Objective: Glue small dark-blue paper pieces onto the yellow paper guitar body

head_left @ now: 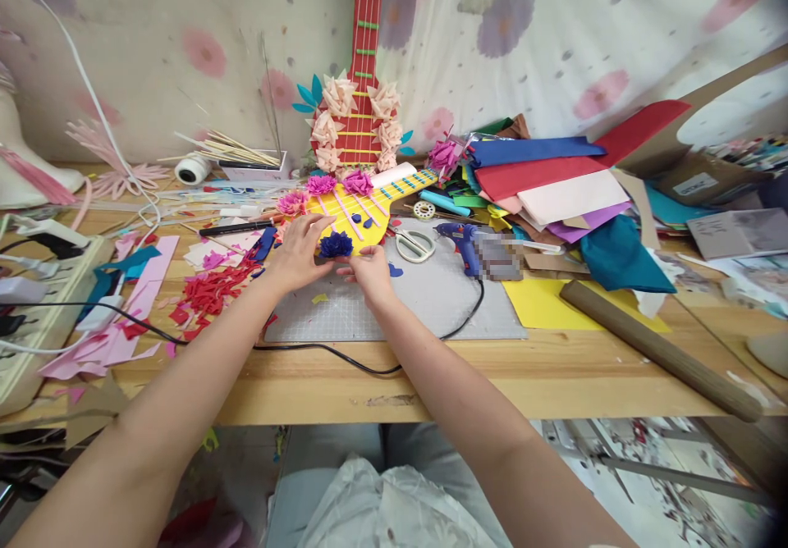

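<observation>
A yellow craft guitar (369, 232) lies on the grey cutting mat (443, 306), its neck pointing to the back right. Pink paper flowers (321, 184) edge its upper left side. A dark blue paper flower (336, 244) sits at the lower edge of the body. My left hand (299, 253) curls round that flower from the left, thumb below and fingers above. At the guitar's bottom edge, just right of the flower, my right hand (369, 273) has its fingers closed on the rim. Its fingertips are partly hidden.
Scissors (414, 246) and a blue glue gun (465, 244) lie right of the guitar; its black cord (345, 357) crosses the front. Red paper scraps (215, 289) cover the left. A red craft guitar (363, 113) stands behind. Coloured sheets (554, 175) and a brown roll (658, 347) lie right.
</observation>
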A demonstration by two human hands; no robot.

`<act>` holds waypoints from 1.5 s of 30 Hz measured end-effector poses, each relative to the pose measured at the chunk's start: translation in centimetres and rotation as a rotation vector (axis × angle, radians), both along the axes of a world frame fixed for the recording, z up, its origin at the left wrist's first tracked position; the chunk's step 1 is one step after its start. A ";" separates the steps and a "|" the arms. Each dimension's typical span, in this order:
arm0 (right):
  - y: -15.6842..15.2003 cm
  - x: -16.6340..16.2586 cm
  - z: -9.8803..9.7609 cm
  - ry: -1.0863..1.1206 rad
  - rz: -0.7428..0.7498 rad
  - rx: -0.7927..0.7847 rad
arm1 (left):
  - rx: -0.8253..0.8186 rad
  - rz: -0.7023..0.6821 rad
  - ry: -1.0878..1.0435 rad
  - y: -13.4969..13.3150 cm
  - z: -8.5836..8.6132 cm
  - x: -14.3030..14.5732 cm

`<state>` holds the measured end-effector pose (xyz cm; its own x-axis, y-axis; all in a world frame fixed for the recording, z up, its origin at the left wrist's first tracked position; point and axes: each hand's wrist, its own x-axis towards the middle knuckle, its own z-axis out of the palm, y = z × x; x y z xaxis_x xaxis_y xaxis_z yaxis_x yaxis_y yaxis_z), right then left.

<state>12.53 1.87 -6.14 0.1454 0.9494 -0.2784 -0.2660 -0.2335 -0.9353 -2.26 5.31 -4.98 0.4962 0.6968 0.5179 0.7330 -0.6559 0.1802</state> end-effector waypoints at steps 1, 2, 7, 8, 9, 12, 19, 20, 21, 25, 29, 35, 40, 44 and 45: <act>0.0 0.1 0.1 0.003 0.004 -0.001 | -0.007 -0.008 -0.002 0.0 0.0 0.0; 0.0 0.2 0.2 0.007 0.008 -0.005 | -0.014 -0.016 -0.005 0.0 0.0 0.0; -0.1 0.4 0.8 0.025 0.027 -0.024 | -0.024 -0.025 -0.002 0.2 0.2 0.2; -0.1 0.4 0.9 0.023 0.028 -0.026 | -0.024 -0.021 0.007 0.3 0.3 0.2; -0.1 0.5 0.9 0.020 0.027 -0.028 | -0.024 -0.019 0.017 0.3 0.5 0.2; -0.1 0.6 1.0 0.018 0.023 -0.034 | -0.019 -0.037 0.033 0.4 0.8 0.1; -0.2 0.8 1.1 0.044 0.040 -0.042 | -0.045 -0.045 0.008 0.7 1.4 0.3; -0.2 0.8 1.1 0.043 0.039 -0.040 | -0.045 -0.050 0.003 0.6 1.6 0.4; -0.2 0.9 1.2 0.044 0.037 -0.037 | -0.044 -0.055 -0.004 0.5 1.8 0.5; -0.3 1.7 1.4 0.034 0.062 -0.001 | -0.025 -0.041 -0.058 0.2 2.9 0.9; -0.1 4.0 1.7 -0.060 0.112 0.034 | 0.045 0.016 -0.155 -0.2 3.2 2.0; 0.9 10.5 -0.1 -0.389 0.098 0.144 | 0.077 0.051 -0.325 -2.6 1.0 6.5; 0.8 14.0 -2.4 -0.822 0.126 0.298 | -0.116 -0.181 -0.273 -4.4 -2.4 10.6; 0.1 13.6 -2.8 -0.950 0.181 0.328 | -0.234 -0.102 -0.289 -4.7 -4.4 11.6; 0.0 13.3 -2.8 -0.964 0.197 0.336 | -0.245 -0.091 -0.289 -4.7 -4.6 11.5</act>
